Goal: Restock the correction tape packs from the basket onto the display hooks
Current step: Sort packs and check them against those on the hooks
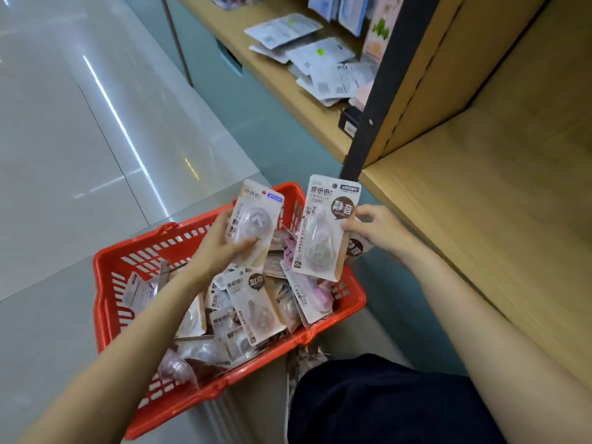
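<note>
Each grip holds a glossy blister pack, left hand (214, 248) and right hand (373, 230), over the slatted red plastic basket (121, 261).

The white-and-tan carded correction tape pack (325, 227) on the right read "原纸色" along its top, "静音" in a dark brown bubble, and "20" at its lower left corner.

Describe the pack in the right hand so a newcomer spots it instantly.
Find the red basket on the floor. Above its far right corner, the right hand pinches a correction tape pack upright by its right edge. Unlike the left hand's pack, it carries a dark round badge with two big white characters.
</note>
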Action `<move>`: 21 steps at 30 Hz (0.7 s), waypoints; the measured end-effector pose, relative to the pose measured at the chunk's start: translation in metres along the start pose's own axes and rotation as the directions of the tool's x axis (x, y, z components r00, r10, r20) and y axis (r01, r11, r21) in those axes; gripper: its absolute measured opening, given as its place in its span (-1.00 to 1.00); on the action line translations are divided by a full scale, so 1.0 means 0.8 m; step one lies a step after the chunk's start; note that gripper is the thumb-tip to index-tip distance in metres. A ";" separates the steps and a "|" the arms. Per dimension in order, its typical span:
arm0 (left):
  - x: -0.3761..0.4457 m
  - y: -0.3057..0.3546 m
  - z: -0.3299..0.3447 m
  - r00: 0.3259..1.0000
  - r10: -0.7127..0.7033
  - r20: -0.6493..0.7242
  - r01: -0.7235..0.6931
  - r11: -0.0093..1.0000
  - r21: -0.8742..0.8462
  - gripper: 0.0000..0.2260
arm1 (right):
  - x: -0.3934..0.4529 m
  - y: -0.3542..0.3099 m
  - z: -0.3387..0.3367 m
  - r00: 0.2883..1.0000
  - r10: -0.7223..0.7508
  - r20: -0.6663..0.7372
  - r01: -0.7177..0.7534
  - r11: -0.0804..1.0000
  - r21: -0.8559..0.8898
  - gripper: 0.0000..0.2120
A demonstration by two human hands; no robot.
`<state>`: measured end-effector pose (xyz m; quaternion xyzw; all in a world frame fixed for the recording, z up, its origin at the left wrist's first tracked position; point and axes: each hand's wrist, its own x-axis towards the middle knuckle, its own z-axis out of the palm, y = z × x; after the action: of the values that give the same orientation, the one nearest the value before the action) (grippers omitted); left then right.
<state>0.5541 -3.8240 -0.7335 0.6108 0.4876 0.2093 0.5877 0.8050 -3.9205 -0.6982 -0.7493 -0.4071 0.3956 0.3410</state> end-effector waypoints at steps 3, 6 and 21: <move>-0.004 0.077 -0.003 0.957 0.232 0.173 -0.247 0.967 0.069 -0.42 | -0.041 -0.053 -0.044 1.000 -0.012 0.024 0.005 0.966 0.258 -0.93; -0.018 0.155 -0.001 0.844 0.439 0.308 -0.513 0.830 0.222 -0.40 | -0.083 -0.117 -0.097 0.987 -0.156 0.036 0.131 0.917 0.375 -0.88; -0.149 0.382 0.056 0.624 0.555 0.551 -0.632 0.773 -0.063 -0.50 | -0.219 -0.280 -0.197 0.740 -0.478 -0.473 0.580 0.810 0.088 -0.90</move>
<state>0.6460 -3.8964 -0.4235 0.8090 0.0854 0.1767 0.5542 0.8037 -4.0067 -0.3851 -0.6248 -0.4701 0.1509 0.6049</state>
